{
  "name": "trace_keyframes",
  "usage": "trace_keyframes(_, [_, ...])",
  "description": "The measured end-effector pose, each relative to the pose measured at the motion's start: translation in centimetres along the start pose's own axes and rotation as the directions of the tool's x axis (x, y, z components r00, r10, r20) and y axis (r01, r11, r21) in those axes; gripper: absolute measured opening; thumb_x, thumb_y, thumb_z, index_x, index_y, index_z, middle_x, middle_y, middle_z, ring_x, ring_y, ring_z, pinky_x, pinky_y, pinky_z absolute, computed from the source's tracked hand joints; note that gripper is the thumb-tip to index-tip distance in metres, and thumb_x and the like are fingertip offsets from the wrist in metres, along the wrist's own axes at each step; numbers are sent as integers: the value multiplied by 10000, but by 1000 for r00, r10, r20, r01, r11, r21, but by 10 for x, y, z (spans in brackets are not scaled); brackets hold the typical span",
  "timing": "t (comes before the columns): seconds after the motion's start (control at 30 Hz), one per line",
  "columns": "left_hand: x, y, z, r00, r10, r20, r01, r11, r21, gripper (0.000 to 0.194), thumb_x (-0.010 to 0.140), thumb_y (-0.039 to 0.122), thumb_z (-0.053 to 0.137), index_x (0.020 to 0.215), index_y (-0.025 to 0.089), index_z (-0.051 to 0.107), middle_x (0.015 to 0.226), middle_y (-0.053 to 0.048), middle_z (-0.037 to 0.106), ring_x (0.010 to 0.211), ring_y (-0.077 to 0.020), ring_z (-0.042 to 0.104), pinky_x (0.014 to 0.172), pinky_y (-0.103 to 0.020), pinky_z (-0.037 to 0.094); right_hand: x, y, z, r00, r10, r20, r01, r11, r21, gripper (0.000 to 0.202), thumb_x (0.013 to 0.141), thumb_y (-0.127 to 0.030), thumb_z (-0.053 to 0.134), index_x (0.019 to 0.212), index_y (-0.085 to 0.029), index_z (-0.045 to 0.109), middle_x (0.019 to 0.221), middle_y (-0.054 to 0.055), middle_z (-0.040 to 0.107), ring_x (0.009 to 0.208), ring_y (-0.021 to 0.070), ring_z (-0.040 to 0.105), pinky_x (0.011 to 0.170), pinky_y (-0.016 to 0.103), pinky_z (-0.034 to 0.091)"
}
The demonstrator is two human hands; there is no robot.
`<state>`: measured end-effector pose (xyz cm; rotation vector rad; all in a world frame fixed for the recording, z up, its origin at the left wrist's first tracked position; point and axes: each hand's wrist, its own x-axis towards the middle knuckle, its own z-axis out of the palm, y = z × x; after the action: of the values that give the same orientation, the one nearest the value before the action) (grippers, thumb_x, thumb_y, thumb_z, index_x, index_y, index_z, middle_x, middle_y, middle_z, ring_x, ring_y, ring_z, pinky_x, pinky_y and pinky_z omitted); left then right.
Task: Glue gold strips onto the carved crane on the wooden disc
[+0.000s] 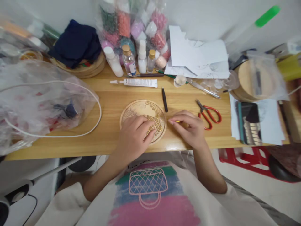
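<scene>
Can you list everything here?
Carved round wooden disc: 1, tan, middle
Slim tweezers: 1, black, right of disc
Metal pliers: 1, red handles, right
Printed squeeze tube: 1, white, behind disc
Small capped bottles: 4, white or clear, back
Bag of tubs: 1, multicoloured, back
Cloth pile: 1, navy, back left
Paper sheets: several, white, right
Crinkly plastic bag: 1, clear, left
Plastic stool: 1, red, below right
Wooden table: 1, brown, middle
Left hand: 1, bare, on disc
Right hand: 1, bare, pinching something gold
</scene>
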<state>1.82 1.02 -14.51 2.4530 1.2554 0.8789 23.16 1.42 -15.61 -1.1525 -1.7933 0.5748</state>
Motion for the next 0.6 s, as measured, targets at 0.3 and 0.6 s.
trace_keyframes(0.3, [-11, 1, 23, 1000, -6, -21, 9, 988, 152, 235, 883, 198, 602, 1115, 183, 640, 1093, -128, 646, 1044, -278, 605, 900, -453, 503, 4, 18, 4, 993, 27, 115, -22, 999, -45, 76, 858, -166, 660, 854, -204, 725, 823, 45, 754, 745, 153, 706, 674, 277, 574])
trace_keyframes(0.6, [-9, -2, 21, 1000, 4, 28, -8, 993, 114, 238, 851, 159, 647, 1088, 135, 646, 1089, -135, 649, 1040, -293, 615, 889, -459, 519, 5, 22, 4, 990, 63, 125, -62, 998, -8, 89, 845, -140, 671, 877, -195, 732, 831, 51, 746, 752, 152, 702, 687, 279, 573])
